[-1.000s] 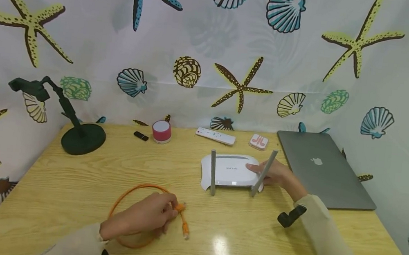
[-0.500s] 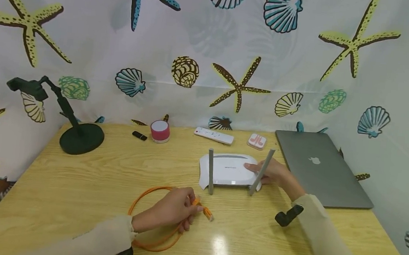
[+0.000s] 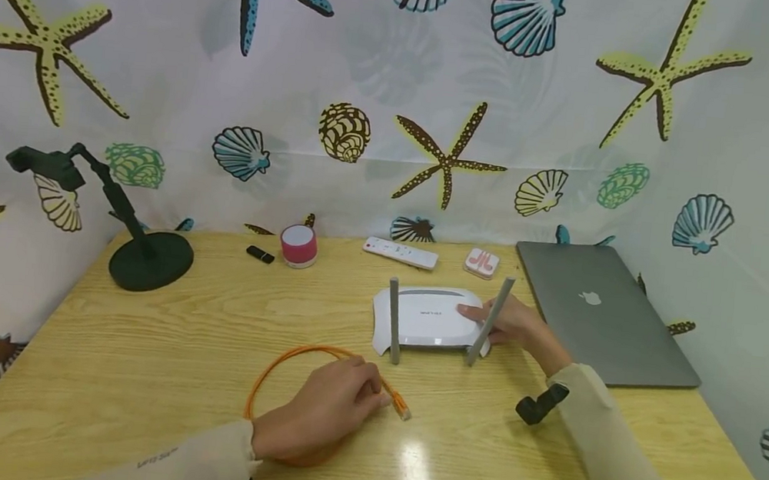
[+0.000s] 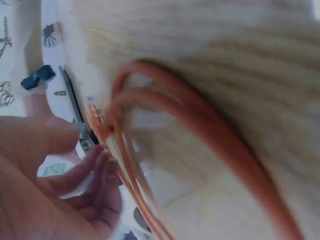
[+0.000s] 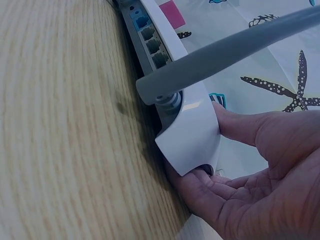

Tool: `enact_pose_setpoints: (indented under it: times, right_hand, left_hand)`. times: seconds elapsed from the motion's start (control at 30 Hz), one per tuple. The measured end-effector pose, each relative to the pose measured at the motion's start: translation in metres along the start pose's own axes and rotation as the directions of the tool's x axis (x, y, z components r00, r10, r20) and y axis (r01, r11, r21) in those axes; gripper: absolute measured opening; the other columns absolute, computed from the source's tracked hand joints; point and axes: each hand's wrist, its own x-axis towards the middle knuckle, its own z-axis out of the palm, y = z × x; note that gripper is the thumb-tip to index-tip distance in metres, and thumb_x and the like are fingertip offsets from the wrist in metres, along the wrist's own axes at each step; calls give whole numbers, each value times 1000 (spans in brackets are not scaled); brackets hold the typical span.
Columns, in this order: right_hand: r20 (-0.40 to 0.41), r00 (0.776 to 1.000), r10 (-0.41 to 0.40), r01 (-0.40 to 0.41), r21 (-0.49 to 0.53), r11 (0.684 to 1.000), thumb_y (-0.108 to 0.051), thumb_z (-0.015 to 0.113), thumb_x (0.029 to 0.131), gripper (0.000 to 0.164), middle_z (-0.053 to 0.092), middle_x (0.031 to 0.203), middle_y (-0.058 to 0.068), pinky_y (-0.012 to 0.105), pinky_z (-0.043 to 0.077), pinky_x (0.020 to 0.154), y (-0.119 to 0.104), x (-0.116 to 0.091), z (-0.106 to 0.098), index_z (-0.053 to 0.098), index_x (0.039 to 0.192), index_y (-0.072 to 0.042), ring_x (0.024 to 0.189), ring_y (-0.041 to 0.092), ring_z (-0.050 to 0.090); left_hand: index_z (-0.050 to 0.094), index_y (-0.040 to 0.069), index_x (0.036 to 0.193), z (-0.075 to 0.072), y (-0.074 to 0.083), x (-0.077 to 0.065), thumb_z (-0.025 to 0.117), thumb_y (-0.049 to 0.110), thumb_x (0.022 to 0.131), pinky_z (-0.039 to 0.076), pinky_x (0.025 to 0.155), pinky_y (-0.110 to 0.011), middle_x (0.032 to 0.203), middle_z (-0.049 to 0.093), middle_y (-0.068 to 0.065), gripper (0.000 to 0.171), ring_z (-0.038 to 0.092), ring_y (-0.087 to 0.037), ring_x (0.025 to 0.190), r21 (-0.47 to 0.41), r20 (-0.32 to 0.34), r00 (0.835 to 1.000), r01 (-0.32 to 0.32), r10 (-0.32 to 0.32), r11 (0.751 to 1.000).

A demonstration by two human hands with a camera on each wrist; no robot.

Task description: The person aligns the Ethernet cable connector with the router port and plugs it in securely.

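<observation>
My left hand (image 3: pixel 334 397) is low over an orange network cable (image 3: pixel 283 356), fingers loosely bent. In the left wrist view a gap shows between the thumb and the fingers (image 4: pixel 102 162), and the fingertips are right beside the cable's plugs (image 4: pixel 100 127). One clear-tipped plug (image 3: pixel 401 407) lies on the table just past the fingertips. My right hand (image 3: pixel 512 322) grips the right end of a white router (image 3: pixel 432 318), thumb on top and fingers beneath. Two grey antennas stand up from the router. Its row of ports (image 5: pixel 150 40) shows in the right wrist view.
A closed grey laptop (image 3: pixel 603 315) lies right of the router. Along the back are a white remote (image 3: pixel 400 252), a small earphone case (image 3: pixel 482 262), a pink-and-white round speaker (image 3: pixel 299 246) and a black USB stick (image 3: pixel 260 254). A dark desk lamp (image 3: pixel 149 260) stands at far left.
My left hand moved right towards the router with the cable, and the fingers came away from the plugs. The right hand and the router stayed where they were.
</observation>
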Motion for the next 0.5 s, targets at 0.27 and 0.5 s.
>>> enact_pose_setpoints:
  times: [0.27,0.5]
  right_hand:
    - [-11,1000,0,1,8,1000,-40,70,90,49,45,51,-7,23,40,48,0,0,1,42,57,-15,47,9,42]
    - [-32,999,6,-6,2,1000,-41,71,89,46,48,56,-5,24,45,51,2,1,1,44,63,-14,54,11,50]
  left_hand:
    - [66,13,106,11,5,13,70,19,91,50,86,-30,108,63,2,16,58,-15,100,160,46,946,-323,320,933]
    - [61,15,89,12,6,19,66,31,92,40,69,-18,84,56,8,17,50,-5,78,159,197,941,-308,275,938]
